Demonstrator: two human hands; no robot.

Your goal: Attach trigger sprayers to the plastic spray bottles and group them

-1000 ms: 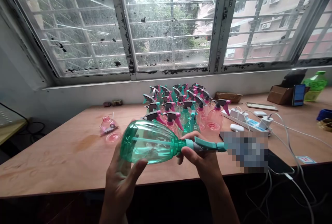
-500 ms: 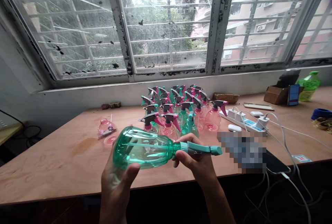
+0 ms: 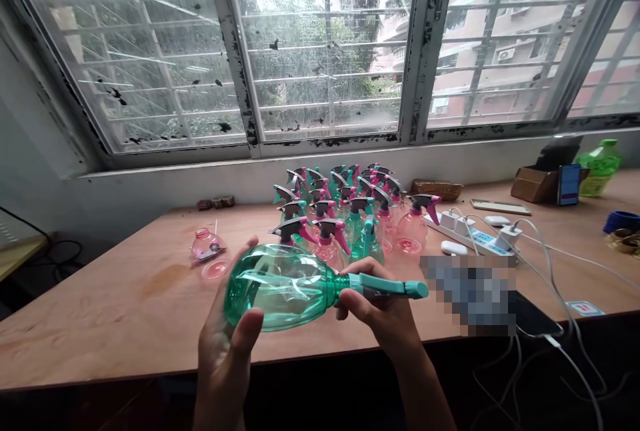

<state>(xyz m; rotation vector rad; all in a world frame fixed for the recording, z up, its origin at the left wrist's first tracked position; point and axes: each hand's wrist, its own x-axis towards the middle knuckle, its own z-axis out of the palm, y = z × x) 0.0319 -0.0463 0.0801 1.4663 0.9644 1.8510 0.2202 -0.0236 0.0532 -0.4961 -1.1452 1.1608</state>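
Note:
A clear green spray bottle (image 3: 285, 288) lies sideways in the air over the front of the table, its teal trigger head pointing right. My left hand (image 3: 227, 331) is wrapped round the bottle's wide base, thumb on the near side. At the neck, my right hand (image 3: 377, 308) grips just below the spray head, with thumb and fingers around the collar. Right behind stand several pink and green spray bottles (image 3: 327, 244) with grey-topped trigger heads, packed in rows.
On the wooden table (image 3: 110, 298), a pink bottle without a spray head (image 3: 207, 248) stands at left. To the right are a power strip (image 3: 473, 234) with cables, a black phone (image 3: 533, 314), a cardboard box (image 3: 535, 183) and a green bottle (image 3: 600, 168). Windows line the back.
The green bottle has turned slightly about its length, and my left hand's thumb has shifted on its base. My right hand keeps its hold at the neck.

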